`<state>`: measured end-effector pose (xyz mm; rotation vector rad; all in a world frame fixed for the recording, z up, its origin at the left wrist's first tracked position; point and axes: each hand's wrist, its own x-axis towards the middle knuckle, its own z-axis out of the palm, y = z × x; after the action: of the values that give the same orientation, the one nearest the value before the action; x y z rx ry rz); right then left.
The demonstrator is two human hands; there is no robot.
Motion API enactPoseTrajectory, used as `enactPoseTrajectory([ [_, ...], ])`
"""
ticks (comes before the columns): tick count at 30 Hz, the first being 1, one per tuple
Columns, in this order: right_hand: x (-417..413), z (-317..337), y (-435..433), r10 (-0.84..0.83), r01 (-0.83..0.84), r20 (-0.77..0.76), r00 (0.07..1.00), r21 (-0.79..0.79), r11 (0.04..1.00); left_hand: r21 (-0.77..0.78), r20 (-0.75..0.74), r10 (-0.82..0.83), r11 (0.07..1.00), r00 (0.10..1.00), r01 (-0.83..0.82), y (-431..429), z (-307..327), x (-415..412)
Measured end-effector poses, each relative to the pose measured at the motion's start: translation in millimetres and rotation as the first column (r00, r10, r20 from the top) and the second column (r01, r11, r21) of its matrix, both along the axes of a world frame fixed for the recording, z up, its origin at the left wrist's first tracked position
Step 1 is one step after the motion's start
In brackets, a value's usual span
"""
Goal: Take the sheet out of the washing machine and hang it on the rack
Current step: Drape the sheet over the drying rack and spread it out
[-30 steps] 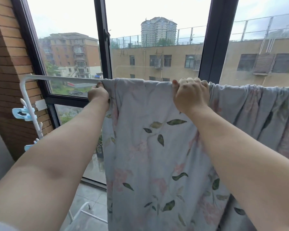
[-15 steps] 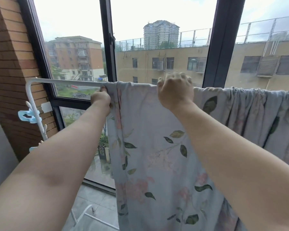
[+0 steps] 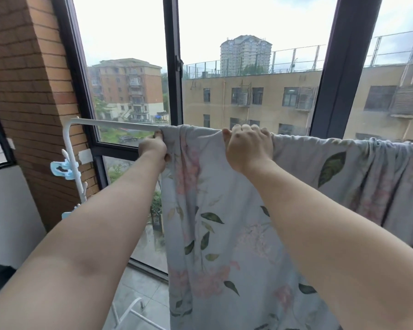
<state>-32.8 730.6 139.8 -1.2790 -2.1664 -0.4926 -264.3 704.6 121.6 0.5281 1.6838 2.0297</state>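
Observation:
A pale grey-blue sheet (image 3: pixel 219 210) printed with pink flowers and green leaves hangs over the white rack's top bar (image 3: pixel 115 124) and drapes toward the floor. Its right part is bunched in folds along the bar. My left hand (image 3: pixel 154 148) pinches the sheet's left edge just below the bar. My right hand (image 3: pixel 248 146) grips the sheet at the top of the bar, fingers curled over it. The washing machine is out of view.
The rack's white upright (image 3: pixel 69 158) carries light blue clips (image 3: pixel 62 167) on the left, beside a brick pillar (image 3: pixel 26 91). A big dark-framed window (image 3: pixel 174 67) stands right behind the rack. A white rack leg (image 3: pixel 129 310) lies low on the grey tiled floor.
My right hand has slid left along the bar, then rests on top of it. The sheet's left portion looks flatter. My left hand keeps its hold on the edge.

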Motion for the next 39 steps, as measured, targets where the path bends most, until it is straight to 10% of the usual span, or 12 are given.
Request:
enactPoseTrajectory([
  [16, 77.6, -1.0, -6.2, -0.264, 0.285, -0.198, 0.944, 0.088, 0.954, -0.051, 0.129, 0.056, 0.997, 0.99, -0.05, -2.7, 6.1, -32.7],
  [26, -86.4, 12.4, -18.2, 0.184, -0.182, -0.034, 0.982, 0.061, 0.981, -0.071, -0.002, -0.045, 0.996, 0.999, 0.045, 2.3, 1.4, -50.9],
  [39, -35.5, -4.4, 11.3, 0.005, -0.009, 0.032, 0.999, 0.11, 0.994, -0.025, 0.003, 0.027, 0.999, 1.0, -0.027, 12.0, -3.8, -67.5],
])
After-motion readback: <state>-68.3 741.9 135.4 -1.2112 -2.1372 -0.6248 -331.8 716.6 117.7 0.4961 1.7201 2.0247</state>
